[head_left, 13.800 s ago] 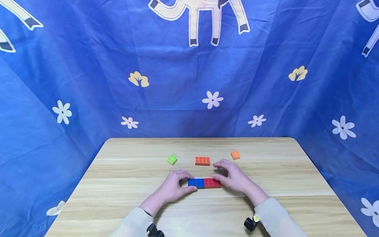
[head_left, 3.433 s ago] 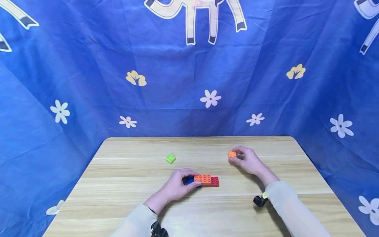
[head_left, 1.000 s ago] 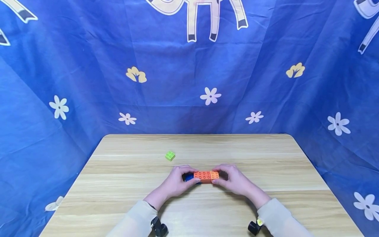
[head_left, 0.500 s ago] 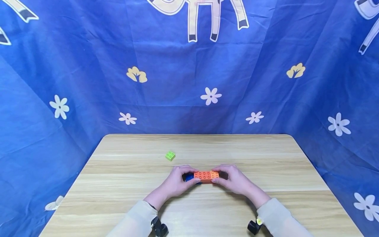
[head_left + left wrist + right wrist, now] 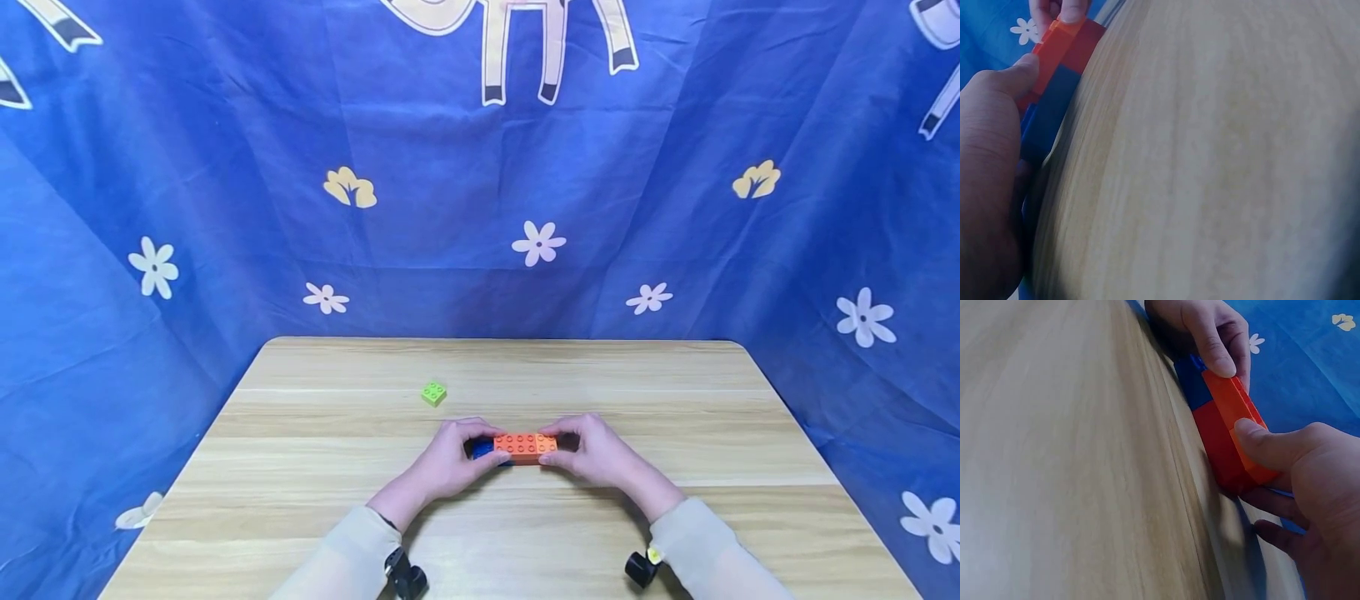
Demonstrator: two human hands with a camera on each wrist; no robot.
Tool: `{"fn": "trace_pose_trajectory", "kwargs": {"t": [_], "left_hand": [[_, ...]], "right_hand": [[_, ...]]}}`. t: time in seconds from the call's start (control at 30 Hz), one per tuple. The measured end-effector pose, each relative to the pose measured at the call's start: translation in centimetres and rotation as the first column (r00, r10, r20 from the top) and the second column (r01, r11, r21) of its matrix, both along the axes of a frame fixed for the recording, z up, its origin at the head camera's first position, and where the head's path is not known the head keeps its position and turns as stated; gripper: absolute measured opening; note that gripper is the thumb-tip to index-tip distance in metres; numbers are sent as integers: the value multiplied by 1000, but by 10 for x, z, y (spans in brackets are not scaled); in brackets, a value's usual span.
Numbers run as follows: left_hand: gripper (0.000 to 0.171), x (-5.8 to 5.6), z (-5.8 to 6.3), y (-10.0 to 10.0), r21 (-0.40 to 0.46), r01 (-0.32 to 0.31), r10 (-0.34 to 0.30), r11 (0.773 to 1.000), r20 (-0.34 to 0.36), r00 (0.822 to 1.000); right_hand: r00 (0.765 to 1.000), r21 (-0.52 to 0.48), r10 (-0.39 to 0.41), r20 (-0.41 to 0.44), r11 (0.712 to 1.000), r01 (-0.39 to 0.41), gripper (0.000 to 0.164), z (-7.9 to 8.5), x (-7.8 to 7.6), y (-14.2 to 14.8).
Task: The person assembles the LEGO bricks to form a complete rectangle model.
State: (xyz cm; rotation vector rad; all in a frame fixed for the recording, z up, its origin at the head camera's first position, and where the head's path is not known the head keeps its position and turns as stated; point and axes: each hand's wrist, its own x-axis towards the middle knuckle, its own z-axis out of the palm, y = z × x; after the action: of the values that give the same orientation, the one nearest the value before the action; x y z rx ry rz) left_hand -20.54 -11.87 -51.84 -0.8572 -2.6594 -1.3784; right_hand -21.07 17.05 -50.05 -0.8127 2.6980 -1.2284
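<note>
Two bottom bricks, a blue one [image 5: 1192,382] and a red one [image 5: 1217,444], stand end to end at the middle of the table. Across their joint sits an eight-stud red-orange brick [image 5: 514,445], and beside it on top, at the right end, is a small orange brick [image 5: 547,444]. My left hand [image 5: 447,461] pinches the red-orange brick between thumb and fingers, above the blue brick's bare left part. The small orange brick is pinched by my right hand [image 5: 596,454], its thumb on the near side. In the head view the red brick is mostly hidden.
A small lime-green brick [image 5: 433,393] with studs lies farther back on the wooden table [image 5: 645,392], left of the stack. A blue patterned cloth [image 5: 442,167] hangs behind and at both sides of the table.
The red-orange brick, then the small orange brick from the back right, came onto the blue and red bricks. Over the last second both hands have stayed nearly still on the stack.
</note>
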Motion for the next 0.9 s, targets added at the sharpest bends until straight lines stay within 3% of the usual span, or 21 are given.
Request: {"fn": "trace_pose_trajectory", "kwargs": {"t": [0.4, 0.7, 0.9], "left_hand": [[34, 1, 1, 2, 11, 10, -10, 1000, -16, 1000], [36, 7, 10, 1, -88, 1, -2, 996, -12, 1000], [45, 8, 16, -2, -112, 15, -9, 994, 54, 999]], "right_hand": [[999, -20, 3, 45, 1000, -2, 37, 1, -1, 1], [996, -25, 21, 84, 1000, -19, 39, 1, -2, 1], [996, -21, 16, 88, 1000, -14, 39, 0, -2, 1]]}}
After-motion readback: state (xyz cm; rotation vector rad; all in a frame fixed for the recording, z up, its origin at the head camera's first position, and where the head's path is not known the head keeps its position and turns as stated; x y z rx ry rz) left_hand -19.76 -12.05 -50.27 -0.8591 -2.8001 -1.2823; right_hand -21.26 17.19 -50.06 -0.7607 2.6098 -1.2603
